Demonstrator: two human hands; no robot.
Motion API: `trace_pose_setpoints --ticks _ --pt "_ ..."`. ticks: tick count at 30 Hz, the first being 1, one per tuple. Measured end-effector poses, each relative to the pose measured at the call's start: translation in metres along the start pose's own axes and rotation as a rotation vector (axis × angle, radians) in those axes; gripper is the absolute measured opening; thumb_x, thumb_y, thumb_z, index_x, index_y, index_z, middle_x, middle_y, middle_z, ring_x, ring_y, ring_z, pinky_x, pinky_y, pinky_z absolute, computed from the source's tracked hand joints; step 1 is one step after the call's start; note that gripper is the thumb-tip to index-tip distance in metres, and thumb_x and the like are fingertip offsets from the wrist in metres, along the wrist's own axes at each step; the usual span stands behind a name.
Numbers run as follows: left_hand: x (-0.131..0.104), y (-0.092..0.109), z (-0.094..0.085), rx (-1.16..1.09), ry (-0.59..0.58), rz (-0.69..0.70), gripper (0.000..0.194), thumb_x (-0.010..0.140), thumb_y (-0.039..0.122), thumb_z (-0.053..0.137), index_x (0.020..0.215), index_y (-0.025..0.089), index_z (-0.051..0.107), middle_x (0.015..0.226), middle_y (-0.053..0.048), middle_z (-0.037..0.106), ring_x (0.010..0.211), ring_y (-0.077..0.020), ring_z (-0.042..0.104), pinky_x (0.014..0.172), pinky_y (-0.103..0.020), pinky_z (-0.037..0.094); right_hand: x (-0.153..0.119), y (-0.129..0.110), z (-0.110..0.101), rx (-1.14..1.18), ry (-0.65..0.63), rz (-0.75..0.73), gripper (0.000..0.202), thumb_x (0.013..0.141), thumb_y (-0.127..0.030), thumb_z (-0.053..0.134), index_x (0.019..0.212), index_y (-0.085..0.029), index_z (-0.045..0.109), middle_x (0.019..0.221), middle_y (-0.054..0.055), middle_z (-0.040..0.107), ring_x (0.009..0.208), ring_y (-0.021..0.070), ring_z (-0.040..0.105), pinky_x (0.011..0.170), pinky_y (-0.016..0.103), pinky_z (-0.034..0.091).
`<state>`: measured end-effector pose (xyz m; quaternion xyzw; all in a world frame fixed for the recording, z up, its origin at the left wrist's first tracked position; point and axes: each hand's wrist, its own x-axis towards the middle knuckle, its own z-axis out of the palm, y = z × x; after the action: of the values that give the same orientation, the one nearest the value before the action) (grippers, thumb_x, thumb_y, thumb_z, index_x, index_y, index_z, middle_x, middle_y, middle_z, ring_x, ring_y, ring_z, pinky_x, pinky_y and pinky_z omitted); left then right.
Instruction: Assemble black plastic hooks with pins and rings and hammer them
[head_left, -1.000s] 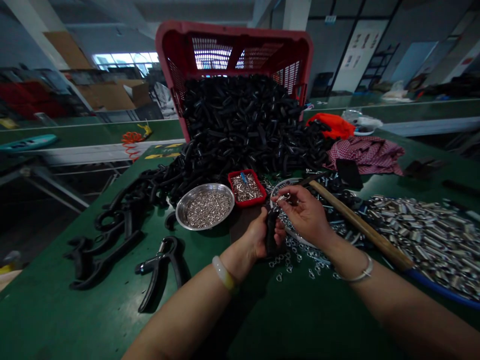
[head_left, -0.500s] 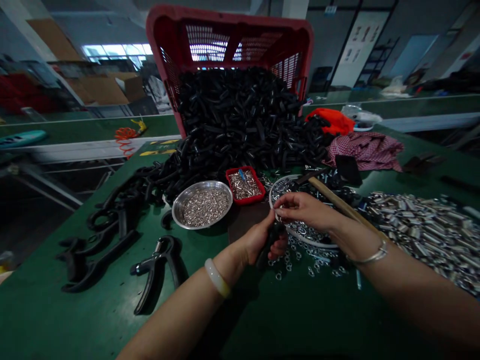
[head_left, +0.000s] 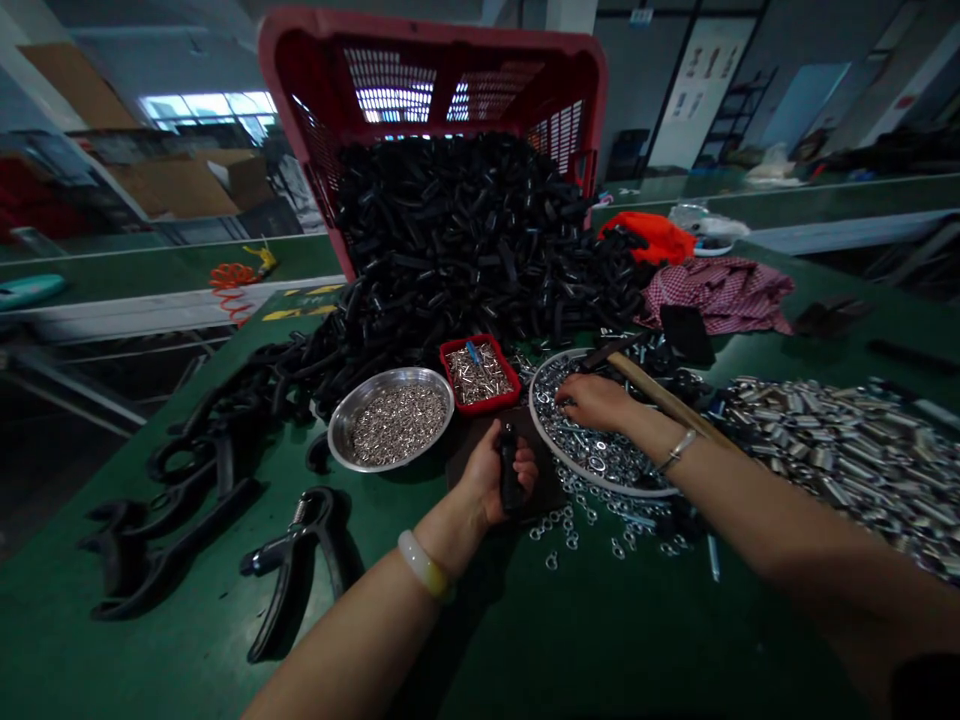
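My left hand (head_left: 491,470) is wrapped round a black grip handle (head_left: 511,470), held upright with a small metal piece at its top end. It is above a dark flat block (head_left: 546,470) on the table. My right hand (head_left: 596,402) reaches into a round, white-rimmed tray (head_left: 551,447) of small metal eye screws and pins. Its fingers are bent down among them; what they pinch is hidden. Left of my left hand stands a steel bowl (head_left: 337,445) full of tiny metal parts. A small red tray (head_left: 512,388) with metal pins sits behind.
A tipped red crate (head_left: 450,30) spills black handles (head_left: 465,230) across the green table. A hand gripper with a spring (head_left: 300,550) lies at left. A wooden-handled hammer (head_left: 667,400) rests over the tray. Metal tubes (head_left: 832,430) are heaped right, near a checked cloth (head_left: 720,290).
My right hand has left the top of the black handle and moved right, down into the tray. My left hand has turned the handle upright and shifted slightly left.
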<state>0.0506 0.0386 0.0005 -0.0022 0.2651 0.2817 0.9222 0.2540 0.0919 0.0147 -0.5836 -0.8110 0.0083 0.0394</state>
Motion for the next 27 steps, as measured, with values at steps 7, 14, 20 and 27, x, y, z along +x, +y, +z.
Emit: trace_pose_setpoints --ticks 7,14,20,27 --pt "0.005 -0.004 0.006 0.125 0.066 -0.025 0.044 0.086 0.053 0.031 0.065 0.016 0.04 0.054 0.004 0.036 0.038 -0.0042 0.035 0.033 -0.012 0.031 -0.019 -0.016 -0.01 0.243 0.16 0.092 0.028 0.075 -0.015 0.048 0.096 -0.018 0.067 0.085 0.005 0.069 0.08 0.0179 0.063 0.073 0.031 0.047" --pt "0.012 -0.012 0.009 0.173 0.064 -0.014 0.047 0.086 0.055 0.029 0.066 0.014 0.042 0.053 0.005 0.036 0.035 -0.002 0.033 0.03 -0.01 0.027 -0.031 -0.063 -0.038 0.428 0.084 -0.012 0.018 0.07 -0.014 0.052 0.077 -0.019 0.067 0.07 0.001 0.068 0.066 0.0149 0.061 0.064 0.028 0.045" --pt "0.011 -0.015 0.004 0.139 0.061 0.009 0.049 0.084 0.056 0.033 0.064 0.013 0.042 0.051 0.005 0.036 0.034 -0.001 0.032 0.03 -0.009 0.027 -0.042 -0.081 -0.034 0.232 0.131 -0.051 0.03 0.071 -0.008 0.044 0.089 -0.014 0.068 0.087 0.01 0.067 0.081 0.0205 0.061 0.075 0.035 0.045" --pt "0.01 -0.015 0.005 0.125 0.104 0.051 0.049 0.085 0.056 0.032 0.065 0.013 0.044 0.049 0.005 0.035 0.034 -0.0014 0.032 0.03 -0.01 0.027 -0.053 -0.076 -0.021 0.398 0.225 -0.145 0.029 0.076 -0.018 0.052 0.103 -0.016 0.064 0.098 0.01 0.064 0.089 0.0188 0.059 0.079 0.035 0.047"
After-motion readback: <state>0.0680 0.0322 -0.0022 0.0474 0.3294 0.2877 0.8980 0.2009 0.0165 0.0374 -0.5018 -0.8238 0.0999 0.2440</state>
